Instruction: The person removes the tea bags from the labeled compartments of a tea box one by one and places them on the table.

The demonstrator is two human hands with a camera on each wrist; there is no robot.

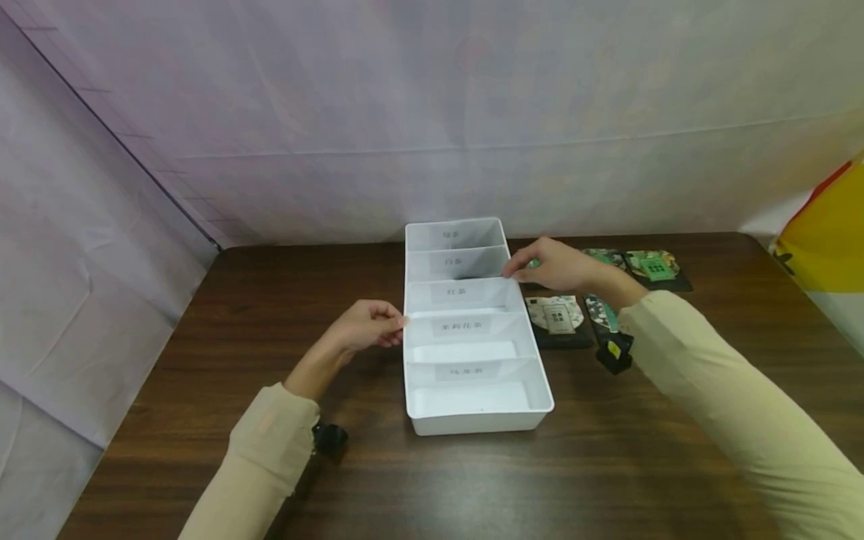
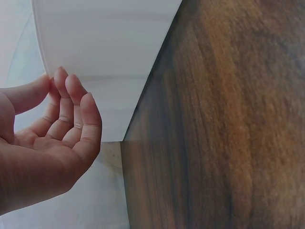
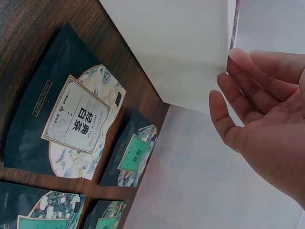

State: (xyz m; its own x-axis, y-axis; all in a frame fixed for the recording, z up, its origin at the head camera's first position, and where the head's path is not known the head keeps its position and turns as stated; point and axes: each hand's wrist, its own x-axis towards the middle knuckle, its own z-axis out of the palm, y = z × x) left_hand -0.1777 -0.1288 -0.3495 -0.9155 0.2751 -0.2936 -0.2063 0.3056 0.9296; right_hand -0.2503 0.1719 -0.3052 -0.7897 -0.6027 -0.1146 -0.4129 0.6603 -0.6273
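Note:
A white divided storage box (image 1: 479, 424) stands on the table, its several compartments each bearing a paper label. My left hand (image 1: 367, 325) pinches the box's left rim between thumb and forefinger; in the left wrist view the other fingers of the left hand (image 2: 66, 119) curl beside the outer wall. Across from it, my right hand (image 1: 550, 264) grips the right rim farther back, thumb and fingers meeting at the edge. A thin patterned strip (image 3: 233, 24) shows along that rim, and what it belongs to is hidden. Inside the box, a dark edge (image 1: 466, 278) shows near one divider.
Tea pouches lie right of the box: a white tea pouch (image 1: 559, 319), a green-labelled pouch (image 1: 603, 315) partly under the right forearm, and another pouch (image 1: 655, 266) farther back. The brown table (image 1: 304, 262) meets a pale cloth backdrop (image 1: 337, 112). Something yellow (image 1: 830, 232) hangs at far right.

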